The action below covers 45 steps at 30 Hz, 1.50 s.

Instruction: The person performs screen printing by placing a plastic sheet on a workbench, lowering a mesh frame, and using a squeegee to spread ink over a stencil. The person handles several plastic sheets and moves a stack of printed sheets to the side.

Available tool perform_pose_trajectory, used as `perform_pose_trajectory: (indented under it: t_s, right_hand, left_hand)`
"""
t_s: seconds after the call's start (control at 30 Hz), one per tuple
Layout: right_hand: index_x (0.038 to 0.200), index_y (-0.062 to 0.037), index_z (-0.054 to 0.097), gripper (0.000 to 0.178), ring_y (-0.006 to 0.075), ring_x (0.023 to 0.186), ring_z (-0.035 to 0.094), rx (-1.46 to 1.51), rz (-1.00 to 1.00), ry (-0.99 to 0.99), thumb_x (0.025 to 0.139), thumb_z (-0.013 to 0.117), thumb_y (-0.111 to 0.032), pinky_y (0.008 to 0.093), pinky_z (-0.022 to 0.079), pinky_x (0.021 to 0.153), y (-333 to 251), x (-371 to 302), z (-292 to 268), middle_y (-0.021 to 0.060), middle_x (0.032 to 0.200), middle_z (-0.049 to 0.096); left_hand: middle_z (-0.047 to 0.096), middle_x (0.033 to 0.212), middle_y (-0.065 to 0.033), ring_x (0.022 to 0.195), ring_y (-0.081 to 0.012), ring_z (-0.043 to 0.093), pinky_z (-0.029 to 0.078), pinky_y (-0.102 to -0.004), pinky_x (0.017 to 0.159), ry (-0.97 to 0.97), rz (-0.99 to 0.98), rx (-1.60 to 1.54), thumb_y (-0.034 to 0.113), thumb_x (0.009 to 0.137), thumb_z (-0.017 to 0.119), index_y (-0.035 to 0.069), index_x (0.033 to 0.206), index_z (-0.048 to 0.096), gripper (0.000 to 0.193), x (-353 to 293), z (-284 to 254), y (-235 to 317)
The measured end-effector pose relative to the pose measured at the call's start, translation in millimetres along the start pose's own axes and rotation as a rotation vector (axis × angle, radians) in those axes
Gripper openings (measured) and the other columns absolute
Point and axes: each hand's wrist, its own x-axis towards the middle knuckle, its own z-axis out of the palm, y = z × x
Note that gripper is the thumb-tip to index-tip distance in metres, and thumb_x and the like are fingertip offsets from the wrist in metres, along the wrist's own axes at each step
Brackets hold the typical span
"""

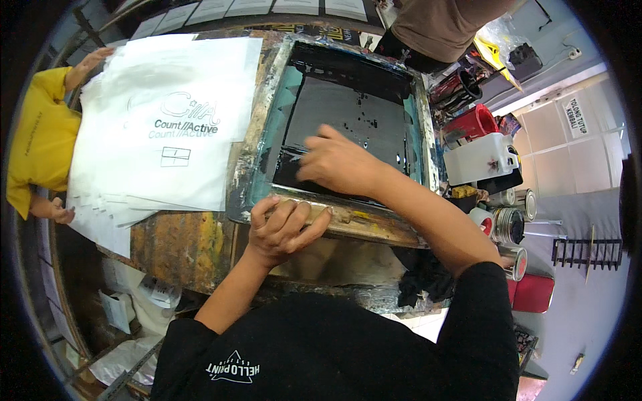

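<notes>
black-coated mesh (328,110) inside wooden frame (374,224), on stained table (174,247), just right of paper stack (134,174), probably to keep both within reach. hands apart. left hand (284,227) curled against frame's near edge, likely steadying it; can't tell if gripping tbh. right hand (341,162) over mesh, fingers bent, forearm (435,210) angled from lower right; can't see if it's holding anything.
</notes>
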Motion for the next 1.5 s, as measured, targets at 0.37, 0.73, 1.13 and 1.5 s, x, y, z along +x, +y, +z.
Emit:
perform_pose_trajectory:
  t_s: [0.37, 0.73, 1.13, 1.5]
  right_hand:
    - [0.100, -0.0190, 0.080, 0.019, 0.0217, 0.099, 0.060, -0.013, 0.331, -0.363, 0.083, 0.073, -0.017, 0.0419, 0.042, 0.094, -16.7, -152.8, -68.1, -0.0023, 0.087, 0.066]
    - [0.094, -0.0172, 0.080, 0.009, 0.0203, 0.097, 0.060, 0.001, -0.007, -0.009, 0.088, 0.074, -0.021, 0.0408, 0.041, 0.094, 3.0, 17.3, 6.2, -0.0034, 0.091, 0.071]
    - [0.092, -0.0182, 0.081, 0.008, 0.0206, 0.099, 0.063, -0.048, 0.426, -0.420, 0.086, 0.078, -0.017, 0.0401, 0.042, 0.093, -21.2, -164.5, -69.8, -0.0034, 0.095, 0.076]
    - [0.109, -0.0055, 0.082, 0.020, 0.0217, 0.094, 0.071, -0.046, 0.947, 0.427, 0.089, 0.078, -0.007, 0.0357, 0.055, 0.085, -167.7, -282.9, -214.0, 0.0101, 0.104, 0.079]
  left_hand:
    - [0.066, 0.103, 0.0076, 0.101, -0.0136, 0.061, 0.040, -0.0452, 0.106, 0.034, -0.007, -0.030, 0.030, 0.091, 0.074, 0.036, 0.117, 0.074, 0.026, -2.2, 5.2, 1.4]
    - [0.063, 0.100, 0.0072, 0.095, -0.0133, 0.062, 0.043, -0.0441, 0.103, 0.018, -0.013, -0.029, 0.030, 0.093, 0.072, 0.035, 0.120, 0.071, 0.028, 3.0, -0.2, -0.3]
    - [0.068, 0.097, 0.0048, 0.092, -0.0154, 0.063, 0.042, -0.0462, 0.104, -0.029, 0.016, -0.028, 0.032, 0.086, 0.079, 0.028, 0.114, 0.078, 0.028, 10.8, -5.7, -0.9]
    - [0.072, 0.106, 0.0015, 0.101, -0.0202, 0.064, 0.038, -0.0457, 0.110, -0.036, -0.015, -0.068, 0.040, 0.052, 0.098, 0.022, 0.122, 0.080, 0.075, 27.1, -16.6, -0.7]
